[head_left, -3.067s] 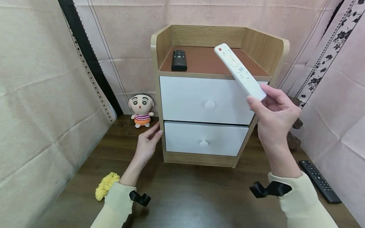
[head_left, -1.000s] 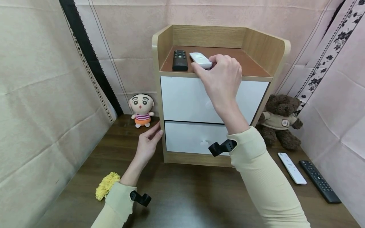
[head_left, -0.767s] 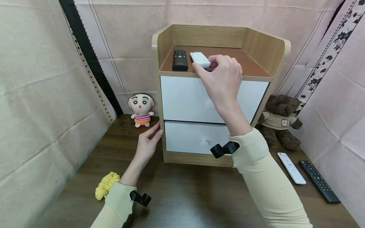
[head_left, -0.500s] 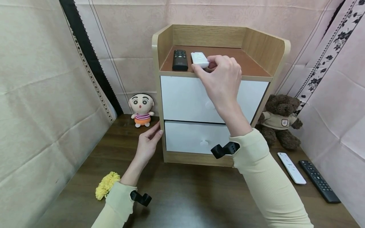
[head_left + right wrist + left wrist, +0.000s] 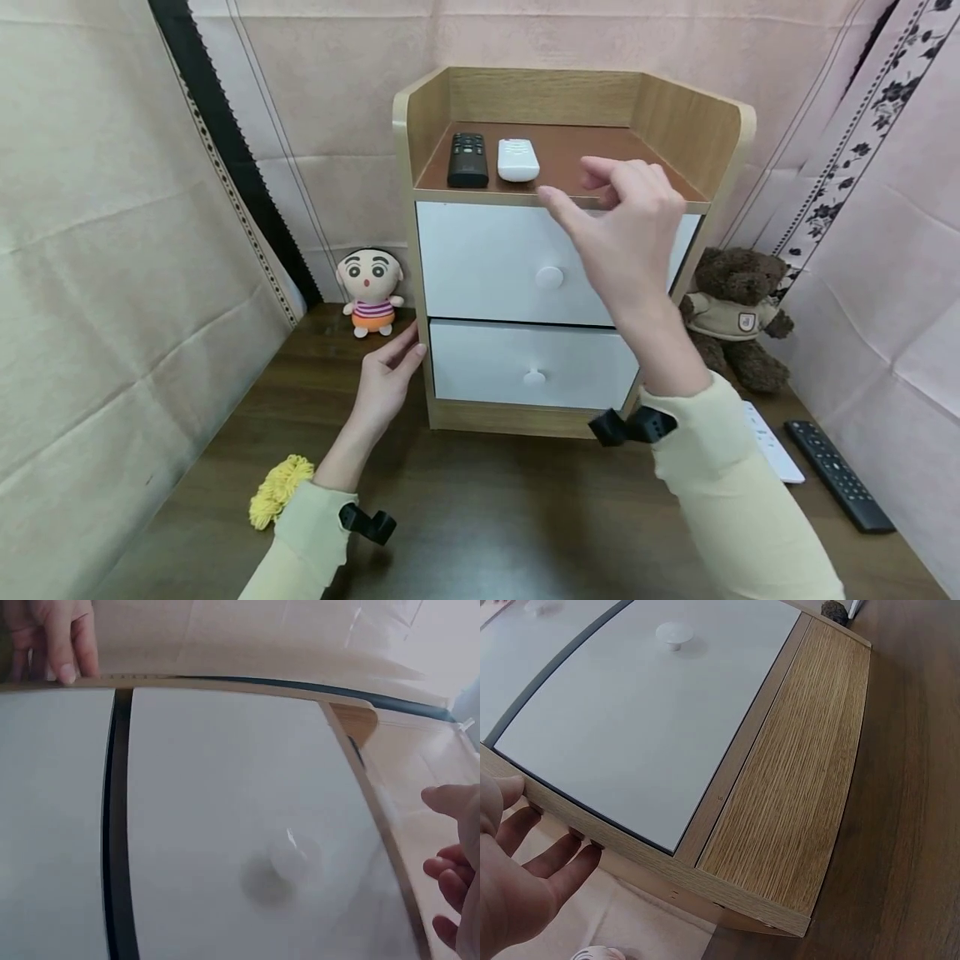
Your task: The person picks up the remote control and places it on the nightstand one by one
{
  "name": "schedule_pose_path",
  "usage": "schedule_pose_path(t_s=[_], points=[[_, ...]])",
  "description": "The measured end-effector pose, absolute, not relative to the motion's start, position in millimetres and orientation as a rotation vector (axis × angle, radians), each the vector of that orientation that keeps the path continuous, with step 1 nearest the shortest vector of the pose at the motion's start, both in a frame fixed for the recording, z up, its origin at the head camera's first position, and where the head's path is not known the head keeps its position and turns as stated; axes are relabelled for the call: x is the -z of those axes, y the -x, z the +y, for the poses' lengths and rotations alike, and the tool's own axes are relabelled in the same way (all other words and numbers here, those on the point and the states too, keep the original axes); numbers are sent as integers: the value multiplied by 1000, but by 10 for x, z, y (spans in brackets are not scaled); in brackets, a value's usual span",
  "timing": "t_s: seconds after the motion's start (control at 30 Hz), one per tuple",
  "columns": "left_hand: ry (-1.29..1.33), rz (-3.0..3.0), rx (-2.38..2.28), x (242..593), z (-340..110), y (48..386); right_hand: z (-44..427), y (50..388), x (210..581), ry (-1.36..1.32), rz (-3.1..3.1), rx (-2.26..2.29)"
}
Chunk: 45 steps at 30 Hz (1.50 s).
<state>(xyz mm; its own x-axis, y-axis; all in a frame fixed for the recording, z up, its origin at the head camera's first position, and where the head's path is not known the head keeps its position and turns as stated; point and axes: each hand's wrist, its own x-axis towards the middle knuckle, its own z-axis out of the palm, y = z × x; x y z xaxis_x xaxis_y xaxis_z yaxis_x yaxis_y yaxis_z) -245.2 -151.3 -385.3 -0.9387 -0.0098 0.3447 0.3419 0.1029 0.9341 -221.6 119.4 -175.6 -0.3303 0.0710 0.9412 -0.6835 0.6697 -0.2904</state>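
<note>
My right hand [image 5: 626, 225] hovers before the upper drawer [image 5: 480, 258] of a small wooden cabinet [image 5: 491, 417], thumb and fingers apart, holding nothing. On the cabinet's brown top shelf a white remote control [image 5: 517, 160] lies beside a black remote control [image 5: 468, 161], a narrow gap between them. My left hand [image 5: 386, 383] touches the cabinet's left side low down. In the left wrist view, the left hand's fingers [image 5: 574, 874] reach along the side panel and the thumb is at its front edge. Both drawers look closed; each has a round white knob.
A cartoon-boy doll [image 5: 371, 292] stands left of the cabinet; a brown teddy bear [image 5: 738, 317] sits right. At the table's right lie another white remote [image 5: 776, 446], partly behind my sleeve, and a long black remote [image 5: 840, 475]. A yellow yarn bundle [image 5: 279, 492] is near my left wrist.
My right hand carried the white remote to the shelf, laid it beside the black one, straightened it, let go and drew back right. My left hand stayed put.
</note>
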Motion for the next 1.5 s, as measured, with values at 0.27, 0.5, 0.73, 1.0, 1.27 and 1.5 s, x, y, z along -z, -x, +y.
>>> schedule_pose_path(t_s=[0.27, 0.5, 0.73, 1.0, 1.27, 1.5], points=[[325, -2112, 1932, 3868, -1518, 2457, 1749, 1896, 1939, -510, -1686, -771], [327, -2106, 1933, 3845, -1513, 2453, 2253, 1721, 2260, -428, -1753, -712], [332, -2098, 1918, 3840, -1544, 2452, 2663, 1633, 2714, -292, -1864, -777], [340, -2087, 1935, 3847, -1505, 2438, 3087, 1513, 3204, -207, -1910, -836], [361, -2046, 1951, 3852, -1478, 2450, 3452, 1378, 3579, -174, -1962, -902], [348, -2038, 1951, 3865, -1476, 2447, 3656, 1274, 3902, 69, -2100, -940]])
